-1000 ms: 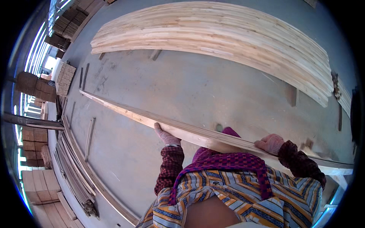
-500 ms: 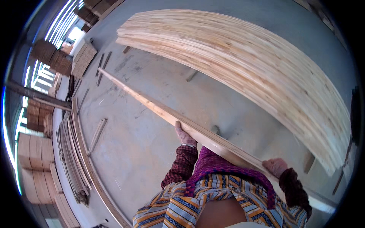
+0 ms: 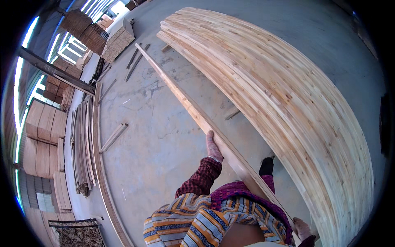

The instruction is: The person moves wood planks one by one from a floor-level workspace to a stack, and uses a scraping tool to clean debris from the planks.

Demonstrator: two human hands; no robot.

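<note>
A long, pale wooden plank (image 3: 187,103) runs slantwise in front of me, tipped on its narrow edge. Gloved in pink, my left hand (image 3: 214,147) is closed around its near-left side at mid-length. Lower right, close to my hip, my right hand (image 3: 302,228) grips the plank's near part; its fingers are partly hidden. Alongside, on the right, lies a broad, low stack of long light boards (image 3: 279,90). The plank is held apart from the stack's left side, with floor showing between them.
My foot (image 3: 266,166) stands between plank and stack. Support blocks (image 3: 232,113) lie by the stack's edge. On the left are a long floor-level beam (image 3: 98,160), loose wood strips (image 3: 84,144), a short strip (image 3: 114,138) and piled boards (image 3: 45,121). Another board pile (image 3: 118,43) stands farther off.
My view has turned, and the plank now points more steeply away from me, nearer in line with the stack. My right hand is lower in view, and my foot shows more clearly.
</note>
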